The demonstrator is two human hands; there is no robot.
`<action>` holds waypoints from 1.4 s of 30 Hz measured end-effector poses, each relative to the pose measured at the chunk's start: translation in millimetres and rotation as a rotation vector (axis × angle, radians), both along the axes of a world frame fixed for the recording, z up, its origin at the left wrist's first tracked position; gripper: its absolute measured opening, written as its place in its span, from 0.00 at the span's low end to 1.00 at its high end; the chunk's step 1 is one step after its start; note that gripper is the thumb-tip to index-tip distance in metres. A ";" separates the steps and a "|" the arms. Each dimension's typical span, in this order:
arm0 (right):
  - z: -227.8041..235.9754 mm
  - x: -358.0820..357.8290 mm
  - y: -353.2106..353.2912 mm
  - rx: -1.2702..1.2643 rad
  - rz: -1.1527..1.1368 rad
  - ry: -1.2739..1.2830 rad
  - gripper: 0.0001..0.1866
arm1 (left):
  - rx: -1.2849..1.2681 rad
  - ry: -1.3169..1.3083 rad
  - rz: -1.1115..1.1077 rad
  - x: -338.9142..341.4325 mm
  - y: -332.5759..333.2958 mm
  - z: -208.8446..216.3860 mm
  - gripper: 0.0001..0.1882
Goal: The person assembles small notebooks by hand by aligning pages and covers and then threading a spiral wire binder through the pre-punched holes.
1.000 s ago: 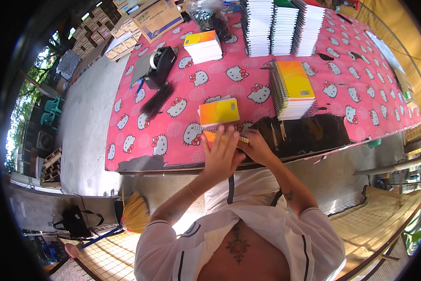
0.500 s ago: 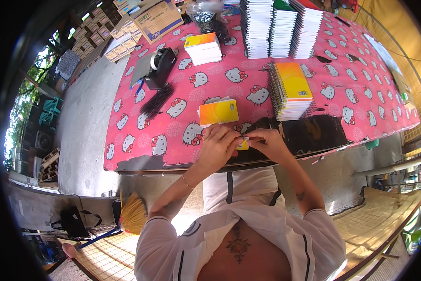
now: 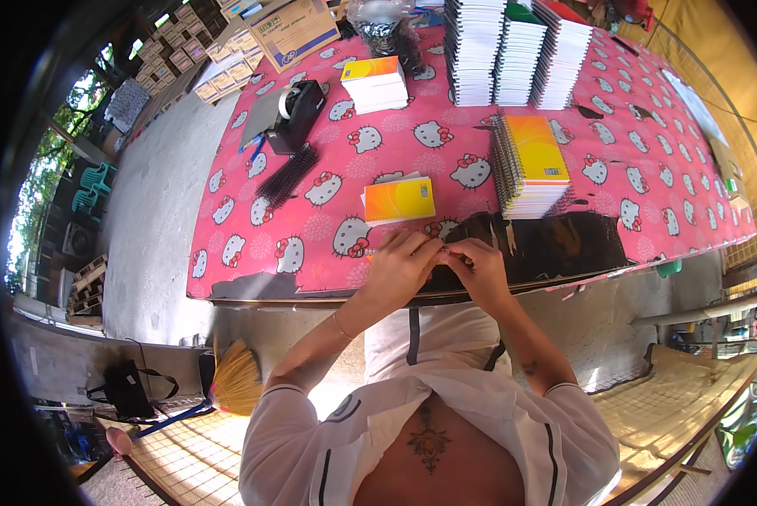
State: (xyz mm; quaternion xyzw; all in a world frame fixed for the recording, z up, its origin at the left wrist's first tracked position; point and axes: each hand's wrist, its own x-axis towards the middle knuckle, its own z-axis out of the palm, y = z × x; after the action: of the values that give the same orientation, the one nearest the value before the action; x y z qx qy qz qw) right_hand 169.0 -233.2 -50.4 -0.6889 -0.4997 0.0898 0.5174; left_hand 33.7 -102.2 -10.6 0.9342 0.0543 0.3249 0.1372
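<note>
Close to the table's front edge, my left hand [image 3: 402, 266] is closed, its fingers bent over a small orange-yellow notebook [image 3: 370, 257] that they mostly hide. My right hand [image 3: 480, 268] meets it at the fingertips in a pinch; what those fingers grip is too small to make out. Just beyond my left hand lie a few loose notebook covers and sheets [image 3: 399, 201], orange-yellow on top. To the right of these stands a stack of spiral-bound orange-yellow notebooks [image 3: 534, 160]. A bundle of black binding coils [image 3: 287, 177] rests at the left.
A black tape dispenser [image 3: 297, 118] sits on the pink patterned table cover [image 3: 311, 228]. Farther back are an unbound stack of small notebooks [image 3: 375, 87], tall piles of spiral notebooks [image 3: 477, 59], a plastic bag of dark coils [image 3: 387, 38] and a cardboard box [image 3: 296, 35].
Both hands stay together at the table edge, their fingers shifting slightly. The yellow patch seen between them before is now covered, and an orange edge shows left of my left hand.
</note>
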 end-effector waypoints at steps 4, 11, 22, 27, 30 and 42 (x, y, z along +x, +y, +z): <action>-1.5 -1.3 0.2 -0.010 0.057 0.243 0.09 | -0.056 -0.038 0.001 0.8 0.7 -1.6 0.12; 11.0 30.1 -0.6 -0.034 0.283 0.285 0.08 | -0.019 0.019 -0.053 -5.4 8.4 -2.6 0.12; 22.7 54.2 14.0 -0.108 0.522 0.182 0.05 | -0.050 -0.001 -0.037 -9.1 9.6 -3.6 0.12; 21.9 53.3 15.6 -0.050 0.572 0.198 0.05 | -0.034 0.030 -0.027 -12.2 14.1 1.9 0.13; 24.6 42.2 19.0 0.045 0.487 -0.044 0.06 | -0.067 0.159 -0.010 -14.7 11.7 2.0 0.14; 120.0 9.7 -30.2 0.428 0.091 0.360 0.32 | -0.606 -0.172 -0.338 51.8 -21.2 112.0 0.17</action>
State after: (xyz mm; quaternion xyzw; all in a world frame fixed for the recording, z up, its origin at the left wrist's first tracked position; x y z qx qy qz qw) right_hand 178.8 -263.4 69.6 -0.5138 -0.4378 0.1260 0.7270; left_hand 85.6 -123.3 101.4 0.8162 -0.0188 0.3441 0.4638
